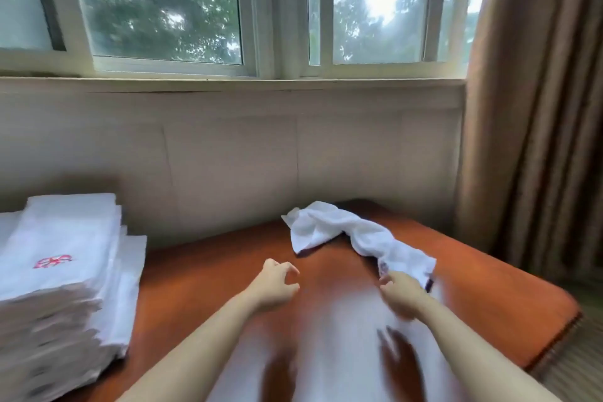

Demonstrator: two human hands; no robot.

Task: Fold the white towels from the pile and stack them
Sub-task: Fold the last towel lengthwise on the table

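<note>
From my station I see the right hand (403, 295) grasping the near end of the loose towel (342, 232), its fingers curled into the cloth (motion blur softens that spot, so I cannot make out each finger). The loose towel lies crumpled on the counter (212, 277), on its right half. It runs from the hand back toward the far edge, where its other end bunches close to the wall (228, 157).

The left hand (275, 285) is released, its fingers loosely curved, the thumb apart, holding nothing. It is held over the middle of the counter, apart from the towel and level with the right hand.

At the counter's left edge stands the stack of folded towels (65, 303), tall, white and a little uneven at its sides, well apart from both hands. Its top towel carries a red embroidered mark (52, 261).

The counter's top is reddish-brown and glossy, with a pale glare on the near part. Above the wall is a window (163, 3) with green trees outside, and a brown curtain (538, 108) hangs past the far right corner.
</note>
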